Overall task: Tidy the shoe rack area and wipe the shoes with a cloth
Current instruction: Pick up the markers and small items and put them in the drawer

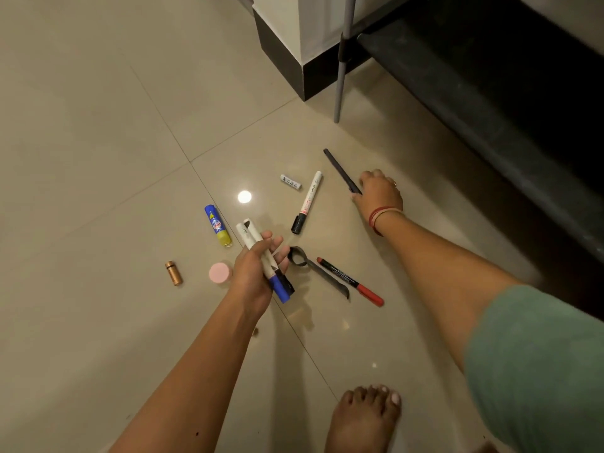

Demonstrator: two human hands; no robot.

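- Nearest the lens, a bare foot (364, 420) stands on the glossy beige tiled floor (98, 158), with a green sleeve (536, 371) covering the upper right arm.
- Left hand (258, 273) is raised above the floor, its fingers wrapped around a bundle of white-barrelled markers (261, 253), one with a blue cap and one with a black cap at the lower end.
- Right hand (379, 194), with red and gold bangles at the wrist, reaches down to the floor; its fingers close on the near end of a long thin black stick (340, 170), whose far end points away toward the rack.
- A white marker with a black cap (307, 202) lies between the two hands, with a small white printed tube (290, 182) just beside its far end.
- A red-capped black marker (349, 281) lies near the left hand, just beside a dark grey strap curled into a loop (310, 266).
- A blue and yellow glue stick (218, 225), a round pink lid (219, 273) and a small copper-coloured cylinder (173, 273) lie to the left of the left hand, apart from one another.
- A dark shoe rack shelf (490, 109) on a grey metal leg (341, 60) runs along the right, beside a white wall corner with black skirting (287, 60). No shoes or cloth show.
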